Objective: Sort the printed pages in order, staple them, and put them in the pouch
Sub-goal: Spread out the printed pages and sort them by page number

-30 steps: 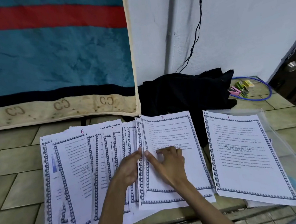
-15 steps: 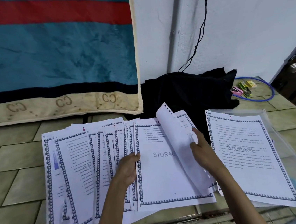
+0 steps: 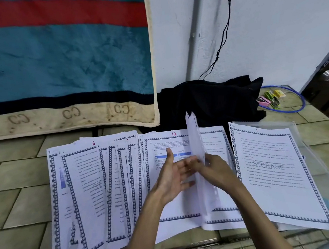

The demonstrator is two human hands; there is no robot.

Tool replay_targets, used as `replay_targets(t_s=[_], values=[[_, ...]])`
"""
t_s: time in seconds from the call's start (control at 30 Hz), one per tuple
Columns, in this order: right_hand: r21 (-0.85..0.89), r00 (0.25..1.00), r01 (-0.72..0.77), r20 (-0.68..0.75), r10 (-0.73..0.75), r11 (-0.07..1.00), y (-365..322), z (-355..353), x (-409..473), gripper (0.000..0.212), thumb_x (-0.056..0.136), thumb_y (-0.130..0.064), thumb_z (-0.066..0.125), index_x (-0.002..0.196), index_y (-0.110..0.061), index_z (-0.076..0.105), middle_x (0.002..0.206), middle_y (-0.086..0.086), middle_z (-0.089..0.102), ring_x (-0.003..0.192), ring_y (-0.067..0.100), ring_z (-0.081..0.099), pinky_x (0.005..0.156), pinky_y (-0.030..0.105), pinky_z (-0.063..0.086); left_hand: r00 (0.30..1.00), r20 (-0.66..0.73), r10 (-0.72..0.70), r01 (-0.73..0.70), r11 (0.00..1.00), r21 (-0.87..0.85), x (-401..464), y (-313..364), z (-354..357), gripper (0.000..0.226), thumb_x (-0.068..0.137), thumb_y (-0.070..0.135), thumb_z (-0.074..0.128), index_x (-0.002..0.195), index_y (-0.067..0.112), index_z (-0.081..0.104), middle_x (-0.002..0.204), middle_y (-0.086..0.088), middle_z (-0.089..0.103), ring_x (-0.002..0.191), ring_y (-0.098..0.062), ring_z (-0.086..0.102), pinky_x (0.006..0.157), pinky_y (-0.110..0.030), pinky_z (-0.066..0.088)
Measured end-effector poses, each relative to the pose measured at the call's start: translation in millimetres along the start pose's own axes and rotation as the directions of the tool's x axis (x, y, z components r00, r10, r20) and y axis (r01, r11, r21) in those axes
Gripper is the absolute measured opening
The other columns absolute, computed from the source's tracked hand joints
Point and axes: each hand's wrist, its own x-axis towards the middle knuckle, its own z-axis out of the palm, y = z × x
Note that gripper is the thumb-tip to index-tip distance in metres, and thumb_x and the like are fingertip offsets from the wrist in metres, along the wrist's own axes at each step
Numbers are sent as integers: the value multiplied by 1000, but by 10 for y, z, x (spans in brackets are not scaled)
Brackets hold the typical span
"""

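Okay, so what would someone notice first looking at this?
Probably the fan of bordered pages spread across the tiled floor, and the two hands, left and right, standing one sheet up on edge mid-flip over the middle stack. Behind, a big teal and red blanket hangs on the wall.

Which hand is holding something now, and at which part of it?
The right hand holds a lifted page at its punched edge, near the middle. The left hand is open and holds nothing.
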Motion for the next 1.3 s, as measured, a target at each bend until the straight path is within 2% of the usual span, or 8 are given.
replay_targets(t_s=[0.13,0.3,0.47,0.63,0.77,0.97,1.13,1.3], values=[[-72,999,-11,-46,7,997,103,-108,60,12,89,-9,49,90,-5,60,77,7,61,76,26,57,64,29,42,892,-361,271,-82,884,460,-2,-29,-177,49,91,53,40,114,16,62,116,-4,64,114,-23,58,101,-36,41],[-96,998,13,-64,-20,995,171,-126,102,19,90,-6,49,101,-2,64,86,13,65,79,29,62,67,26,45,731,-515,447,259,517,816,-24,-122,-460,43,84,18,62,120,0,49,122,-19,53,115,-35,49,89,-39,47],[-208,993,83,-70,-100,975,153,-48,115,23,92,-6,48,110,0,60,81,12,61,71,19,52,48,1,34,663,-555,502,67,699,712,-10,-85,-472,49,78,-11,56,124,-5,41,82,-10,58,66,-16,53,50,-27,47],[-243,992,31,-111,-60,969,212,-36,142,23,89,2,38,84,-7,59,70,7,55,80,32,54,51,20,35,607,-506,614,-26,651,759,-88,-82,-320,26,84,-4,54,105,3,66,102,-11,70,85,-17,62,62,-6,39],[-279,983,3,-174,-53,960,203,-88,96,27,85,8,36,90,-4,60,84,10,62,100,37,59,65,25,35,696,-439,569,-167,722,671,-58,-92,-12,17,90,7,54,104,9,64,101,-4,67,90,-11,59,56,5,36],[-123,995,75,-53,-82,990,154,-78,74,30,98,-13,38,69,-12,46,61,-1,46,62,17,48,60,27,32,935,-244,258,-201,951,236,-57,-46,255,53,97,50,25,114,18,64,104,5,63,101,-15,59,93,-34,44],[16,994,112,-2,-112,994,36,74,69,28,96,-34,46,89,-13,62,75,-6,62,72,7,57,64,17,40,973,-200,115,-118,993,-6,-71,0,201,67,95,55,11,126,14,54,117,-6,63,110,-23,57,107,-41,36],[-110,994,103,-17,-106,989,127,41,171,24,94,-9,41,84,12,50,66,14,47,57,22,40,54,29,28,771,-569,287,57,859,509,-193,15,-145,38,98,28,38,129,11,52,139,-8,50,126,-24,47,101,-29,35]])
